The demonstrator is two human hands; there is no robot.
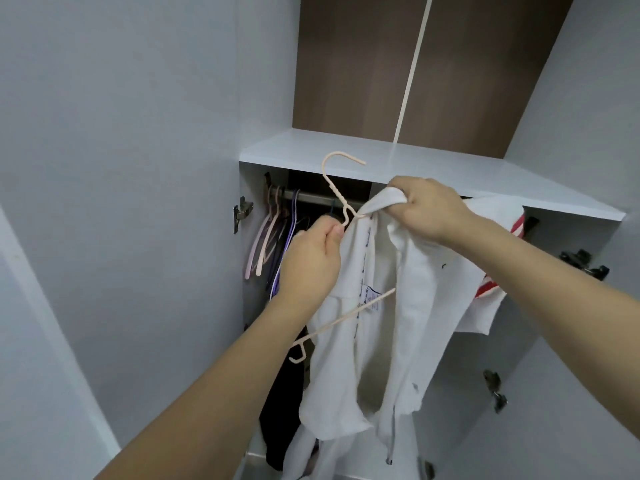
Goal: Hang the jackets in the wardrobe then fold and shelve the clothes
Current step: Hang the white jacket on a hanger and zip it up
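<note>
A white jacket (pixel 377 341) hangs in front of the open wardrobe, partly on a pale peach hanger (pixel 337 188) whose hook points up. My left hand (pixel 311 258) pinches the hanger just below its twisted neck. My right hand (pixel 429 209) grips the jacket's collar, bunched at the top right of the hanger. One hanger arm (pixel 346 320) slants down to the left across the jacket's inside, where a label shows. The other arm is hidden in the cloth.
The clothes rail (pixel 322 197) carries several bare pink and purple hangers (pixel 273 244) at its left end. A white and red garment (pixel 491 271) hangs at the right, a dark one (pixel 287 410) below. A white shelf (pixel 346 150) sits above the rail. Door hinges (pixel 242 213) flank the opening.
</note>
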